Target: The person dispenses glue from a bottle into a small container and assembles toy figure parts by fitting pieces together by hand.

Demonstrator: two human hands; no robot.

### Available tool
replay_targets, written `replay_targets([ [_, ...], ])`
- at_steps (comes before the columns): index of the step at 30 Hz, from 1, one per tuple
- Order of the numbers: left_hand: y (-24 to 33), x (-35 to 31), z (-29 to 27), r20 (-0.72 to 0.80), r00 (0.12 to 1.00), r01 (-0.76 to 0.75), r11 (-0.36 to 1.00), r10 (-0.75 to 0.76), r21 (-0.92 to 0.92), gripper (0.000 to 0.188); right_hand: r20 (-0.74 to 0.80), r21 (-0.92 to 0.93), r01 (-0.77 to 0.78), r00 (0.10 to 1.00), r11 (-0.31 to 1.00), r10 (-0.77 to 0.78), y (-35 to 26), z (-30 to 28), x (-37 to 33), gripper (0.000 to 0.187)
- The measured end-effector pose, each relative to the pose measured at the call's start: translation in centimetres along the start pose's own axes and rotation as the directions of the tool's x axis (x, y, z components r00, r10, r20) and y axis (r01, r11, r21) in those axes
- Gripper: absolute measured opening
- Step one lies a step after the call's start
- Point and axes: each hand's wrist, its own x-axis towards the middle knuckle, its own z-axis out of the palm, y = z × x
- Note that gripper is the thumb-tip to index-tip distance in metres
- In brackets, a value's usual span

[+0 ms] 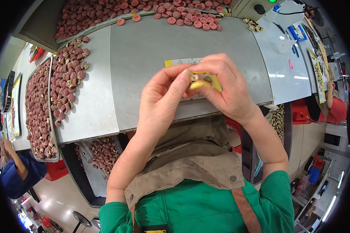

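My left hand (162, 91) and my right hand (231, 87) meet over the near edge of the grey worktop, fingertips pinched together. Between them is a small cream-and-dark piece (194, 78), mostly hidden by the fingers; its exact kind does not show. Yellow covers the tips of my right thumb and forefinger, seemingly tape or finger covers. Beneath the hands lies a pale flat plate (177, 62) with yellow ends, largely covered by them. Dark bits show on it beside the right fingers.
Pink raspberry-shaped shells (190, 17) are heaped along the back. At left, shells with cream-and-dark insides (68, 73) lie beside a full tray (50, 93). Small cream-and-dark pieces (253, 25) sit at the back right. Open drawers (90, 171) hang below. Other people work at both sides.
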Motion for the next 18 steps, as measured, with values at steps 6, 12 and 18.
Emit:
replay_targets([
  [6,0.4,-0.4,1.3,-0.009,1.000,0.025,0.998,-0.026,-0.064,0.047,0.065,-0.005,-0.003,0.998,1.000,0.003,0.6,-0.7,0.0,0.032],
  [12,-1.3,-0.2,2.0,0.012,0.982,-0.183,0.945,0.187,0.271,0.049,0.032,-0.012,-0.011,0.999,1.000,0.012,1.2,-0.4,-0.3,0.029],
  [18,-1.7,-0.1,2.3,0.035,0.975,-0.218,0.928,0.218,0.303,0.042,0.009,-0.071,0.043,0.999,0.997,-0.043,1.6,-0.5,-1.0,0.029],
])
